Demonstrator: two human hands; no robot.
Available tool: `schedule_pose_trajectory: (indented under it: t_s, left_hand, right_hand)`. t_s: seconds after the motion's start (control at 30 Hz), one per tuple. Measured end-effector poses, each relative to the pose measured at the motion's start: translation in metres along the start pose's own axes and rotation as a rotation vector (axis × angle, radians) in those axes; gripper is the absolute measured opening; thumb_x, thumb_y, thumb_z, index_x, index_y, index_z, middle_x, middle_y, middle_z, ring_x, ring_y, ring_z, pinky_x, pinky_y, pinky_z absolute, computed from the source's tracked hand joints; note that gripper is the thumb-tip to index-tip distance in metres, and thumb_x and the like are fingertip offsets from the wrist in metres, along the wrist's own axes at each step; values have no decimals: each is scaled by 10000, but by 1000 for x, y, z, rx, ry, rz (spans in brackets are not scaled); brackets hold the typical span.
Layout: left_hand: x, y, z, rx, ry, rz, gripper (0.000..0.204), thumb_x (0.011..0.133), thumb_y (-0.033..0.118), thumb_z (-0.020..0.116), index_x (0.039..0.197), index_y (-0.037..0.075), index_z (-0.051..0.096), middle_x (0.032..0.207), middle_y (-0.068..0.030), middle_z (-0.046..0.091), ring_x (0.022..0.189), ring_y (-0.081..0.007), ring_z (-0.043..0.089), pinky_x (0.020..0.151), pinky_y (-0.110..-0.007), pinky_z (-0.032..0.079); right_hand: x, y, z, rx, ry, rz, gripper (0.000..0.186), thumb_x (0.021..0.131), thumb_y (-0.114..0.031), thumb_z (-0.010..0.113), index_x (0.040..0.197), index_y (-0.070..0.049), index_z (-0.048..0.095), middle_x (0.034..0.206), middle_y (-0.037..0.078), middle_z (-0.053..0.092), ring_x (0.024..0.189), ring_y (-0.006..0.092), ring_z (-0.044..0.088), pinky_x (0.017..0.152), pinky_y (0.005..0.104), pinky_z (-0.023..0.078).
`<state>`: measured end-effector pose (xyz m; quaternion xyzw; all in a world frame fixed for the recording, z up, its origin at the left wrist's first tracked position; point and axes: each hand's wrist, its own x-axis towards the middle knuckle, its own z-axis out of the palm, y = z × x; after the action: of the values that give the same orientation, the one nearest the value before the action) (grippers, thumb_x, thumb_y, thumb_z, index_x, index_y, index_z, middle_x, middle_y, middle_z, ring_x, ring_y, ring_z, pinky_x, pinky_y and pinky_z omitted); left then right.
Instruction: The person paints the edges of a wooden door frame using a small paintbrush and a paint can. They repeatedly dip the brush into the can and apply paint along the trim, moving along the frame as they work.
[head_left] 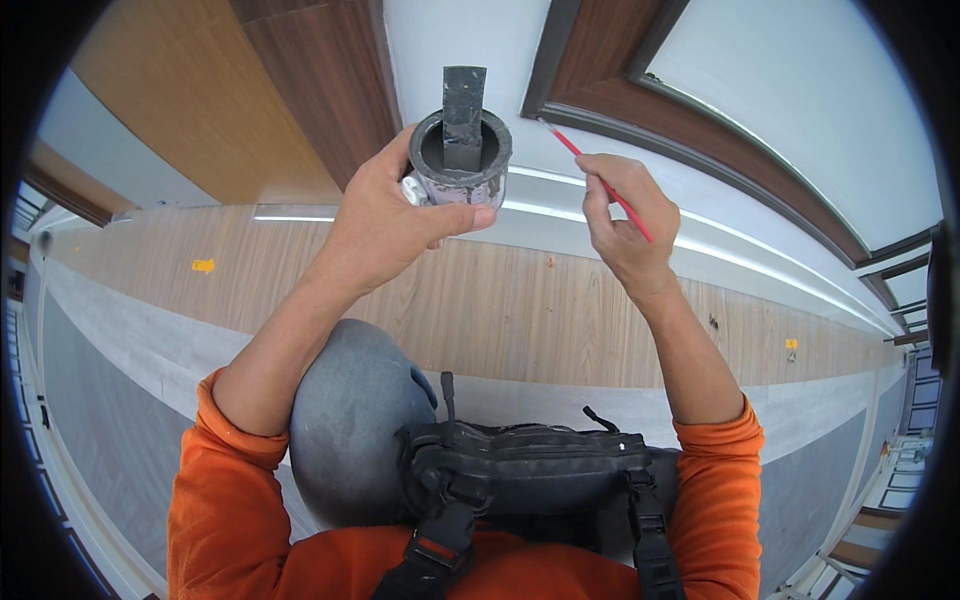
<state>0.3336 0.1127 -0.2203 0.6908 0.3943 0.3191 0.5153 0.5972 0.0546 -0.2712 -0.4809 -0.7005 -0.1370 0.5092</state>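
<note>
My left hand [388, 208] is wrapped round a small paint-smeared can [470, 190], holding it up in front of the wall. Dark grey paint coats the can's rim and inside. A flat dark strip [463, 115] stands in the can, its upper end sticking out above the rim. Between my left fingers and the can shows a small white piece that I cannot make out. My right hand [632, 215] pinches a thin red-handled paintbrush [562, 140]. The brush's tip is at or very near the lower left corner of a dark grey frame edge [590, 116].
A brown panel [320, 80] and a tan panel [190, 90] stand left of the white wall [460, 40]. White skirting [560, 190] runs above the wood-look floor [540, 320], which bears orange markers [204, 265]. A black bag [530, 462] lies across my lap, beside my grey-clad knee [355, 420].
</note>
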Motion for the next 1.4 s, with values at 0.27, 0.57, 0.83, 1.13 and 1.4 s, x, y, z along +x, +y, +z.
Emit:
schedule_pose_trajectory:
  t_s: [0.27, 0.57, 0.83, 1.13, 1.4]
  left_hand:
    - [0, 0, 0, 14, 11, 21, 650, 768, 243, 936, 1327, 63, 658, 1089, -76, 741, 885, -141, 708, 645, -273, 581]
    - [0, -1, 1, 0, 9, 25, 637, 768, 242, 938, 1312, 64, 659, 1050, -71, 747, 832, -124, 702, 610, -263, 568]
    - [1, -2, 1, 4, 5, 23, 636, 764, 247, 940, 1306, 64, 660, 1050, -70, 748, 835, -122, 701, 601, -263, 563]
    - [-2, 0, -2, -11, 15, 19, 663, 763, 238, 932, 1335, 57, 652, 1085, -64, 742, 886, -131, 701, 636, -269, 570]
    - [-3, -2, -5, 10, 28, 45, 656, 753, 232, 943, 1320, 58, 664, 1151, -70, 741, 1085, -182, 678, 959, -340, 540]
  right_hand:
    - [1, -4, 4, -4, -41, 3, 237, 831, 70, 733, 1023, -66, 758, 961, 78, 777, 815, 208, 764, 684, 281, 605]
    - [0, 0, 2, 6, -19, 18, 214, 837, 57, 729, 1011, -63, 756, 955, 77, 772, 797, 188, 758, 675, 271, 596]
    - [1, 8, -4, 9, 44, 19, 226, 826, 81, 718, 1002, -57, 752, 948, 80, 769, 799, 188, 755, 678, 269, 594]
    - [6, -7, 0, -34, -77, -65, 228, 823, 79, 724, 997, -65, 752, 953, 83, 769, 798, 212, 754, 676, 281, 598]
    - [9, -4, -2, 6, -45, -57, 234, 831, 67, 735, 1026, -60, 759, 976, 83, 775, 805, 188, 755, 680, 270, 596]
